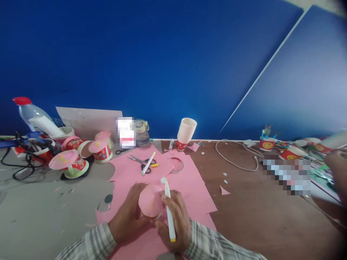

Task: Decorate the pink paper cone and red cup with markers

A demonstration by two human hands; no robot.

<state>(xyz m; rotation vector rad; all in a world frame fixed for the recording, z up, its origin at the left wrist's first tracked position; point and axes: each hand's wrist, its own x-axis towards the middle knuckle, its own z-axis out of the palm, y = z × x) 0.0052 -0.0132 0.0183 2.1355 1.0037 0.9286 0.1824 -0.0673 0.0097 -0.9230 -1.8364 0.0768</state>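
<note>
A paper cup topped with a round pink paper disc (150, 200) is in front of me, its sides mostly hidden by the disc and my fingers. My left hand (129, 207) is wrapped round its left side. In my right hand (177, 216) is a white marker with yellow ends (170, 213), tip pointing away from me; the same hand's fingers also touch the cup's right side. Just beyond lie scissors (142, 163), another white marker (149, 163), a yellow cap (154, 165) and a cut paper ring (177, 165), all on pink paper sheets (193, 187).
Several cups with pink discs (101, 148) stand at the left, near a red-capped bottle (34, 112). A stack of paper cups (186, 133) leans at the back. To the right are a white cable (235, 164) and another person's hand (337, 173).
</note>
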